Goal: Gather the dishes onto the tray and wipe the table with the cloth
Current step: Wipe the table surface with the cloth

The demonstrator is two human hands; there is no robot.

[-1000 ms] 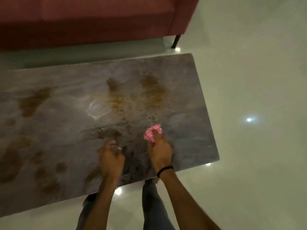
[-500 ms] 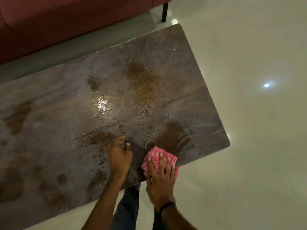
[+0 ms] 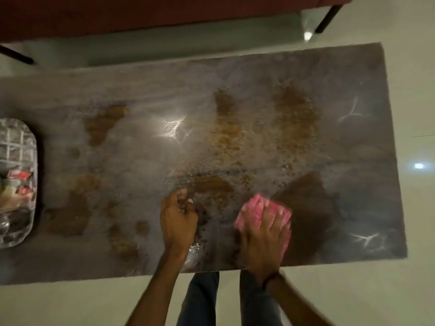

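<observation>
The tray point(image 3: 29, 132) sits at the table's point(image 3: 353, 85) left end, cut off by the picture's edge. It is clear or silvery, with a grid pattern showing in its upper part. In it lies a blurred heap: some red-and-white packets point(image 3: 20, 175) in the middle, pale bits below them, and dark, glassy shapes point(image 3: 10, 228) at the end nearest the table's near edge. What those are I cannot tell.

The pink checked cloth point(image 3: 253, 211) lies on the table's right half, close to the near edge. The right hand point(image 3: 263, 241) is spread flat on top of it, fingers straight and pressing down, so the cloth shows beyond the fingertips and on both sides of the hand; motion blurs both. Touching the cloth on the far-right side is a dark smeared patch point(image 3: 308, 208).

The left hand point(image 3: 177, 220) rests on the table just left of the cloth, apart from it, with its fingers curled under into a loose fist.

Brown stains point(image 3: 294, 118) and speckles spread over the table's middle, with more blotches toward the tray. A red sofa point(image 3: 141, 12) stands beyond the table's far edge on a pale glossy floor point(image 3: 414, 67), and the person's legs point(image 3: 200, 300) show below the near edge.
</observation>
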